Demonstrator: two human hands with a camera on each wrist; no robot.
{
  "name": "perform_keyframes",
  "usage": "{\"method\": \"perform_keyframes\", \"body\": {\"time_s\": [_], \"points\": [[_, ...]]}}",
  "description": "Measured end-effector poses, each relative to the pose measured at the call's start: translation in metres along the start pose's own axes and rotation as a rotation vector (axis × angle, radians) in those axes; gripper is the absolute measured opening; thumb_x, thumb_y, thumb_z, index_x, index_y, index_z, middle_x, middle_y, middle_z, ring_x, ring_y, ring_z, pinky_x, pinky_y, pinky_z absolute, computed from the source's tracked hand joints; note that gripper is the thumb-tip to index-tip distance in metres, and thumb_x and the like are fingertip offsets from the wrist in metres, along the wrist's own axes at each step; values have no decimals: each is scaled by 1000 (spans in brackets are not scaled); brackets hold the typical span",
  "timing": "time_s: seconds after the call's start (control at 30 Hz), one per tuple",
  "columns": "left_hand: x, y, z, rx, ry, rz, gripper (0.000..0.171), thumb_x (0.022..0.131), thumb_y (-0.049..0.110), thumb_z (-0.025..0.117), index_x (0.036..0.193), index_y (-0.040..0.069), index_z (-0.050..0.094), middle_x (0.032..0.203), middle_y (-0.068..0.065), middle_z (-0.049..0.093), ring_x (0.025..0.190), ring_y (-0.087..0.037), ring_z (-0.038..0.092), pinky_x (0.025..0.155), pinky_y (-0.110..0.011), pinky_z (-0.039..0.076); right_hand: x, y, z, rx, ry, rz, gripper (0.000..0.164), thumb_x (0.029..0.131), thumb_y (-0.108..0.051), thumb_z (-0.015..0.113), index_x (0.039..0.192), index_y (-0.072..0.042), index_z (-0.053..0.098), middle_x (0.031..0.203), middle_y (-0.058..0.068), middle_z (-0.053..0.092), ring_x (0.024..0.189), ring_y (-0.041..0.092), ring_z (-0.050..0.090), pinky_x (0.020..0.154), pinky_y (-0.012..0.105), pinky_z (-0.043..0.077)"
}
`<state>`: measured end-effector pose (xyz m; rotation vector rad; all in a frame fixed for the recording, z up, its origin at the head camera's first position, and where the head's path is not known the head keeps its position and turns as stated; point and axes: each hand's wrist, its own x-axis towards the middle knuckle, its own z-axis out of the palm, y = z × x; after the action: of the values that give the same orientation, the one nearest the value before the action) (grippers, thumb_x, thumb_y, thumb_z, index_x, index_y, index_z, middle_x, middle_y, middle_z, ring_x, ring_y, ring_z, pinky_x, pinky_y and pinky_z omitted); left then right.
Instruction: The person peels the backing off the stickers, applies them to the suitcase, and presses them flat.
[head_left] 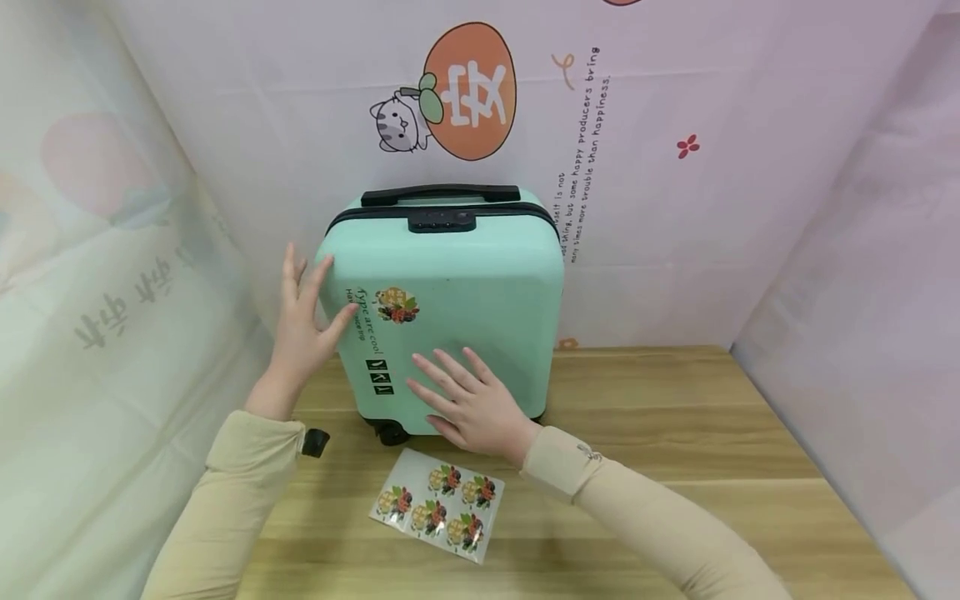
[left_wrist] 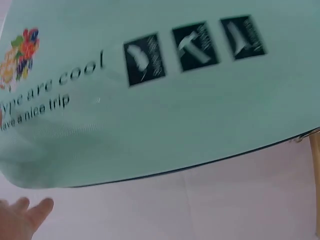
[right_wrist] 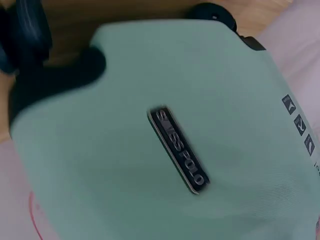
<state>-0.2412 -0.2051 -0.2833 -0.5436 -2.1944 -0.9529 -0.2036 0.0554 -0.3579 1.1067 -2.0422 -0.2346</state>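
A mint-green suitcase [head_left: 487,308] stands upright on the wooden table, with a fruit sticker [head_left: 397,306] on its front near the upper left. My left hand [head_left: 303,325] is at the suitcase's left edge, fingers spread; the left wrist view shows only some fingertips. In front of the lower middle, my right hand [head_left: 480,408] has its fingers extended, and I cannot tell whether they touch the shell. It hides the SWISS POLO badge [right_wrist: 178,150], which the right wrist view shows. On the table before the suitcase lies a sheet [head_left: 408,468] bearing several matching fruit stickers.
The suitcase has a black top handle [head_left: 442,195], a combination lock [head_left: 442,221] and black wheels [head_left: 392,433]. Printed cloth [head_left: 637,208] hangs behind and on both sides. Wooden table surface [head_left: 675,417] extends to the right.
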Motion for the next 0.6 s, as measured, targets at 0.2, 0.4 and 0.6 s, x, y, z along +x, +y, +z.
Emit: {"method": "perform_keyframes", "body": {"time_s": [0.2,0.4,0.6], "points": [[-36,-1,5,23,128,134,55,85,12,64,134,-2,42,149,-29,8,135,-48,22,108,-64,25,-20,-7,0,54,22,81,57,103,-41,9,141,-20,45,149,6,39,136,26,38,109,50,30],[-79,-2,17,54,146,153,49,77,2,63,123,-9,47,134,-35,28,118,-49,36,114,-33,25,-46,-18,6,122,-2,128,57,103,-42,10,139,-19,48,148,7,40,134,27,41,107,52,32],[-124,-6,42,57,82,183,47,72,-5,66,116,-13,53,124,-37,40,107,-48,48,110,-12,23,-76,-24,18,186,-93,217,58,103,-44,9,137,-20,49,150,9,35,135,29,36,111,52,21]]}}
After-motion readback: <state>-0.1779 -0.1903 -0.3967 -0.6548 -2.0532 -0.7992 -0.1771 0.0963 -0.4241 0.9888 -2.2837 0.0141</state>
